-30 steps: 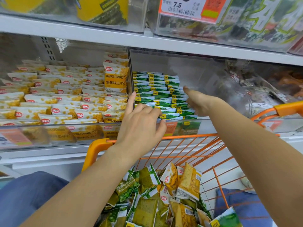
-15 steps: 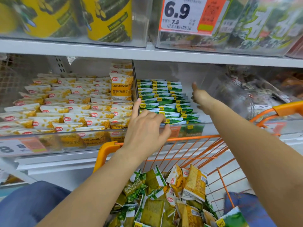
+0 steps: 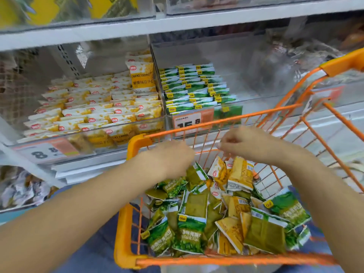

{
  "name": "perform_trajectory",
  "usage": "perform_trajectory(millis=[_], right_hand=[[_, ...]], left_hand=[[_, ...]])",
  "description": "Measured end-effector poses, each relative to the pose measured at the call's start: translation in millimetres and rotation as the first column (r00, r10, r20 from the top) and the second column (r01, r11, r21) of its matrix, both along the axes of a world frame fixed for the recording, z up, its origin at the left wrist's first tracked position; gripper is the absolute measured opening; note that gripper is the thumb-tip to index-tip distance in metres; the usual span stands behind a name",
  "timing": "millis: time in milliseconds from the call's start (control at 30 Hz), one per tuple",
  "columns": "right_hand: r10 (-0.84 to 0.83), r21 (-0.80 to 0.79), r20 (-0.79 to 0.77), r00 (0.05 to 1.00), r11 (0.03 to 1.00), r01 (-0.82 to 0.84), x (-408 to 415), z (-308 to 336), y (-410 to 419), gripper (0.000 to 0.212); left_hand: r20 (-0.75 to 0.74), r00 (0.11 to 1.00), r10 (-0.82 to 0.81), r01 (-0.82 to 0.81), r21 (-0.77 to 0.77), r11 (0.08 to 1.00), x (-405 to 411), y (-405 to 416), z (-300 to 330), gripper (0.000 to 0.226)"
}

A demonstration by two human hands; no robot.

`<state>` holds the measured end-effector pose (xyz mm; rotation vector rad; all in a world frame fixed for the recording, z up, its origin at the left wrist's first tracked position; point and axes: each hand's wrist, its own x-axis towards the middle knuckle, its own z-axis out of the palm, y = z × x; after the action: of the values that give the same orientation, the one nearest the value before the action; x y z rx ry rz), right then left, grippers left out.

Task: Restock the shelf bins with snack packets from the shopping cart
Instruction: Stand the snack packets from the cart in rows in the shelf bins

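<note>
Store shelf bins (image 3: 157, 123) hold yellow and green rows while my left hand (image 3: 173, 156) and right hand (image 3: 248, 142) hover over loose snack packets (image 3: 197, 223) in the orange cart (image 3: 126, 233), both blurred, seemingly curled and empty.

I read "CRAB ROE FLAVORED" on the upright yellow-and-white snack packet (image 3: 142, 77); left white-and-orange shelf price tag (image 3: 46, 151) shows "8 8".

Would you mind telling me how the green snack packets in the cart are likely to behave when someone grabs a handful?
The green packets look like thin, creased film pouches, so probably light and floppy. Their glossy surfaces suggest they may slip from a loose grip. Heaped loosely in the cart, neighbours would likely shift.
</note>
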<state>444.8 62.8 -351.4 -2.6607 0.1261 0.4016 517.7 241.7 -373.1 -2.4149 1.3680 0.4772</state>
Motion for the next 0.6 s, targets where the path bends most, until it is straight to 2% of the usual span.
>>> perform_trajectory(millis=[67,133,200,333,400,467,533,600], right_hand=[[0.05,-0.118,-0.129,0.99,0.991,-0.066,0,-15,8,0.036],[0.078,-0.131,-0.21,0.975,0.986,-0.107,-1,-23,14,0.04],[0.089,-0.13,-0.239,0.967,0.984,-0.122,-2,-26,16,0.043],[0.071,-0.185,-0.204,0.976,0.977,-0.11,-7,-18,12,0.046],[0.071,-0.187,-0.168,0.983,0.977,-0.102,-8,-14,10,0.046],[0.074,-0.096,-0.162,0.984,0.991,-0.09,-7,-10,8,0.05],[0.08,0.099,-0.207,0.975,0.993,-0.061,-6,-5,8,0.064],[0.091,0.305,-0.225,0.97,0.952,-0.019,-7,0,11,0.068]], left_hand=[[0.05,0.999,0.017,-0.028,0.211,0.977,1,1,-13,0.025],[0.022,0.998,0.057,-0.061,0.251,0.966,3,-2,-21,0.039],[0.035,0.998,0.047,-0.055,0.271,0.961,3,-4,-28,0.042],[0.071,0.997,0.011,-0.033,0.314,0.949,0,-8,-37,0.012],[0.035,0.997,0.062,-0.068,0.234,0.97,4,-6,-28,0.01],[-0.025,0.996,0.086,-0.083,0.083,0.993,11,1,-9,0.025],[-0.141,0.984,0.105,-0.123,-0.124,0.985,17,12,10,0.03],[-0.313,0.943,0.115,-0.228,-0.354,0.907,17,20,25,0.028]])
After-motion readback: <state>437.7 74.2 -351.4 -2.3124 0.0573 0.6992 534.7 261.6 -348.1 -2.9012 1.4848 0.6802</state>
